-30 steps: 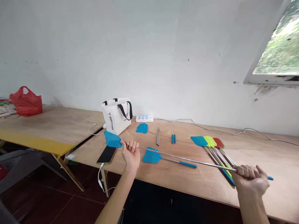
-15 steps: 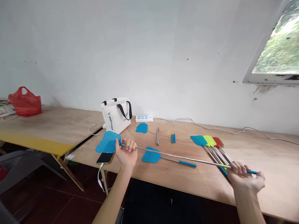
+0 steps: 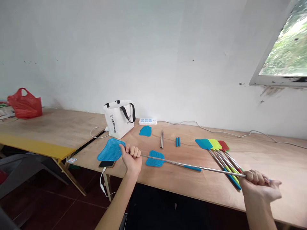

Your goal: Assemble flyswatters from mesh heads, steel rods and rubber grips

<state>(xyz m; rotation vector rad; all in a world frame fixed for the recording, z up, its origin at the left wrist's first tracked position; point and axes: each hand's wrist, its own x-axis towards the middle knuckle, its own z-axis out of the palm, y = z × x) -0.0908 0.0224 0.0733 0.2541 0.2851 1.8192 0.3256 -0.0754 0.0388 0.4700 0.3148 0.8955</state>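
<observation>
Your left hand [image 3: 132, 157] is closed around the steel rod of an extended blue fly swatter [image 3: 216, 169], just behind its mesh head [image 3: 111, 150], which hangs over a phone [image 3: 106, 164] at the table [image 3: 275, 156] edge. Your right hand [image 3: 259, 186] grips the handle end. The rod crosses above a shorter blue swatter [image 3: 155, 158] and a row of coloured swatters [image 3: 216, 145].

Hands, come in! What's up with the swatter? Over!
Left hand shut on swatter by its head, right hand shut on handle end. Rod stretched long between them. Second swatter lies under rod, phone under head.
</observation>
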